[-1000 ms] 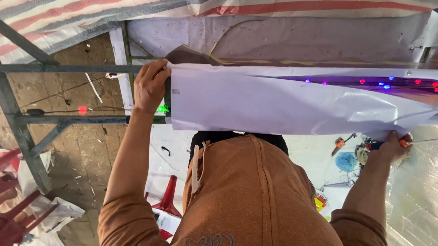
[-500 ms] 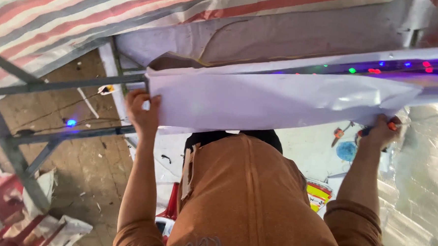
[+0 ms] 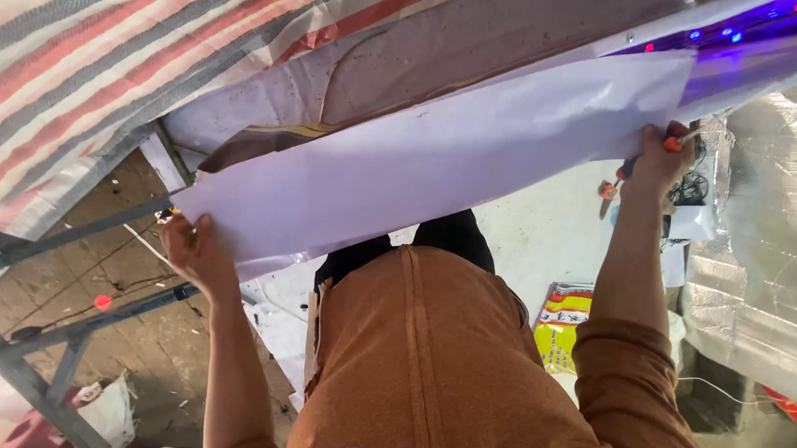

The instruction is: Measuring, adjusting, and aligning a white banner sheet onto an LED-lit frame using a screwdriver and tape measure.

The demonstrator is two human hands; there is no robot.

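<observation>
My left hand (image 3: 196, 253) sits at about nine o'clock in view, fingers clenched on the lower left corner of a long white sheet (image 3: 437, 167). My right hand (image 3: 659, 159) is up at two o'clock, fingers wrapped around something small with an orange tip (image 3: 677, 143) right at the sheet's far edge; I cannot tell what that thing is. The sheet stretches between both hands, slanting from eight o'clock up toward one o'clock, and it hangs across my brown shirt (image 3: 428, 360), which fills six o'clock. Above the sheet, at eleven o'clock, lies a striped tarpaulin (image 3: 84, 49) in red, white and grey. Small blue and red lights (image 3: 725, 34) glow at one o'clock, just over the sheet's upper edge. Grey metal bars (image 3: 67, 232) run past my left hand at nine o'clock, over a brick floor (image 3: 136, 284). A yellow and red bag (image 3: 562, 325) lies at four o'clock, beside my right sleeve.
</observation>
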